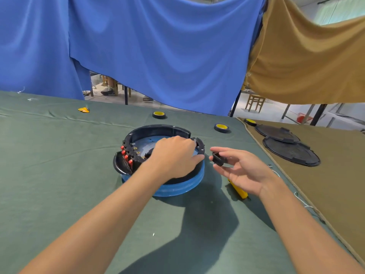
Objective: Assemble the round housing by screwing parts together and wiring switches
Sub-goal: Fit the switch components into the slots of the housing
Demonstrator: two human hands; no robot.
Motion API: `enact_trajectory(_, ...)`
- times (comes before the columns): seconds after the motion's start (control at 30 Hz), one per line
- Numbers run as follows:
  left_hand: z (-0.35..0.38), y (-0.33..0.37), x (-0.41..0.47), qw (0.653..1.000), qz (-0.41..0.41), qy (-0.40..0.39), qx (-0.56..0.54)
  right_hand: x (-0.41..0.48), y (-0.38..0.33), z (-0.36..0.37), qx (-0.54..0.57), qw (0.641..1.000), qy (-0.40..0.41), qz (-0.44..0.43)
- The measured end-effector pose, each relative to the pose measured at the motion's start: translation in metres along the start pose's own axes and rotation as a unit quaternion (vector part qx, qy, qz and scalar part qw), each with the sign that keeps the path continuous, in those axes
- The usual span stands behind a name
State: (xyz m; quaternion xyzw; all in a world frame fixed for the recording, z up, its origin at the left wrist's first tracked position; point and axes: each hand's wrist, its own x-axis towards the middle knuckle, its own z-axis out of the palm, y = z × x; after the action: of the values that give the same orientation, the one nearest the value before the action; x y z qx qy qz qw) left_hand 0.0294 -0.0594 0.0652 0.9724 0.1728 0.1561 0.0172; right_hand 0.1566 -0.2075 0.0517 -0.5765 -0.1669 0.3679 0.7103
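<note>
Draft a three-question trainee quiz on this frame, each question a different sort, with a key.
1. True or false: the left hand holds the round housing.
2. Which pinches the small black part: A the left hand, B the right hand?
3. Fill in: the switches on the housing's wall are ___.
Key: 1 true; 2 B; 3 red.

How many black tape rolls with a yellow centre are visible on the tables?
3. One black tape roll lies on the green cloth behind the round housing, a second roll further right near that cloth's edge, a third roll on the brown cloth. Others may be hidden.
</note>
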Motion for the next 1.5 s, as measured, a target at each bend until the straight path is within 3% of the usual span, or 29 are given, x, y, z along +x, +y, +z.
enact_trajectory(0.1,0.018,0.011,0.01,0.999,-0.023,0.03,0.009,0.0,-0.002,-0.008,0.021,0.999,-0.045,0.002)
enact_trajectory(0.27,0.025,0.01,0.013,1.0,-0.021,0.011,-0.017,0.0,-0.002,-0.016,-0.037,0.996,-0.069,-0.04)
enact_trajectory(0.4,0.004,0.001,0.007,0.995,-0.027,-0.082,-0.055,0.001,0.0,-0.013,-0.159,0.981,-0.047,-0.098)
enact_trajectory(0.5,-0.016,-0.009,-0.003,0.988,-0.028,-0.139,-0.067,0.0,0.002,-0.007,-0.302,0.941,-0.021,-0.151)
enact_trajectory(0.67,-0.041,-0.02,-0.014,0.98,-0.03,-0.191,-0.053,0.0,0.003,-0.001,-0.384,0.907,-0.026,-0.174)
enact_trajectory(0.73,-0.041,-0.021,-0.014,0.982,-0.039,-0.178,-0.049,0.0,0.003,0.003,-0.4,0.898,-0.032,-0.179)
enact_trajectory(0.83,-0.028,-0.019,-0.011,0.992,-0.057,-0.096,-0.066,0.001,0.003,0.009,-0.422,0.887,-0.012,-0.186)
enact_trajectory(0.93,-0.008,-0.015,-0.004,0.993,-0.068,-0.041,-0.083,0.006,0.003,0.011,-0.407,0.89,0.016,-0.206)
enact_trajectory(1.13,0.01,-0.016,-0.005,0.984,-0.04,-0.03,-0.172,0.016,0.004,0.01,-0.325,0.921,0.021,-0.213)
enact_trajectory(1.33,0.012,-0.024,-0.005,0.978,-0.024,-0.04,-0.203,0.022,-0.002,0.012,-0.061,0.992,-0.013,-0.106)
enact_trajectory(1.5,0.011,-0.025,-0.004,0.971,-0.025,0.003,-0.238,0.025,-0.01,0.021,-0.032,0.996,-0.025,-0.079)
